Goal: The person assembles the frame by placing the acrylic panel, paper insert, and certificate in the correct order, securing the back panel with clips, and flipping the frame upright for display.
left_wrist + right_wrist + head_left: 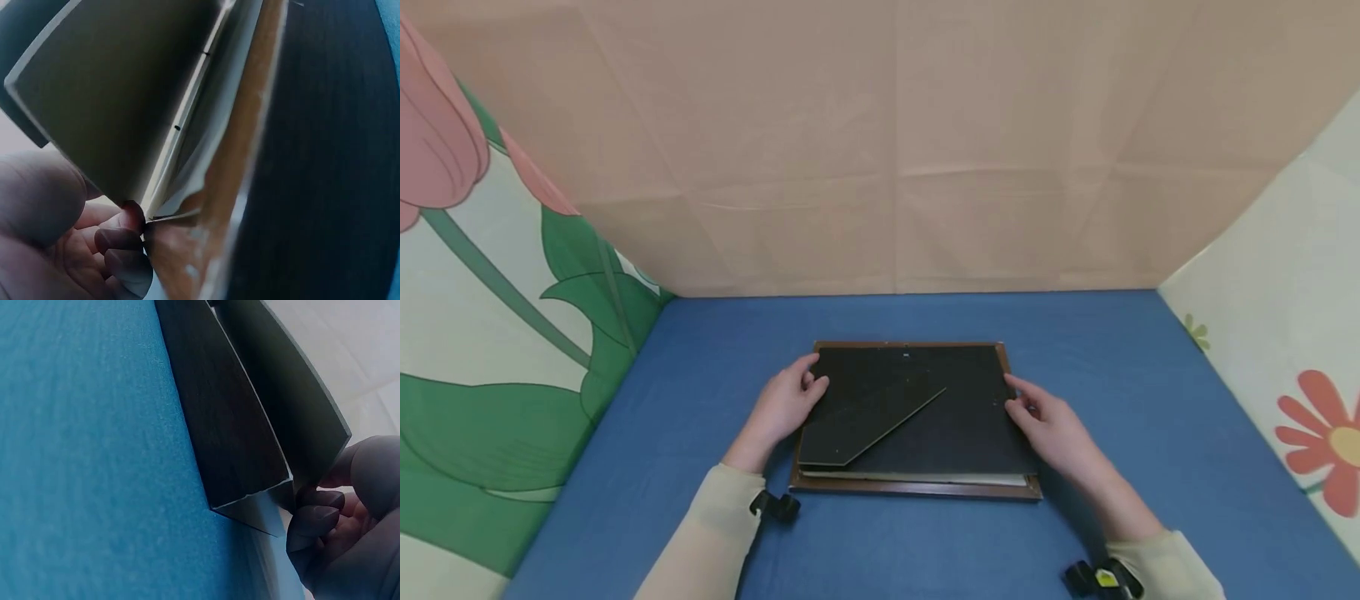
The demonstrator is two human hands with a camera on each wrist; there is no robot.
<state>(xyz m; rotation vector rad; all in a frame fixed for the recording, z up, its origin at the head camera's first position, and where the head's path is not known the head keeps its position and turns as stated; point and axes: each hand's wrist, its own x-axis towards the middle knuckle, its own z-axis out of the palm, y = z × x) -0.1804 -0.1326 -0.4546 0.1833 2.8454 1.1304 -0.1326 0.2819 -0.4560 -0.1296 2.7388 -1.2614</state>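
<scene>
A brown picture frame [917, 488] lies back-up on a blue surface [917, 550], toward six o'clock in the head view. Its black backing board [981, 425], with a folded stand [842, 429], sits raised off the frame at six o'clock, where a pale layer [925, 478] shows beneath. The left hand [784, 402] pinches the board's edge near ten o'clock; the right hand [1054, 432] pinches it at three, both with fingers curled. Good handling here probably means matched height on both sides, light grips, and edges kept clear of the frame's inner rim to avoid snagging.
</scene>
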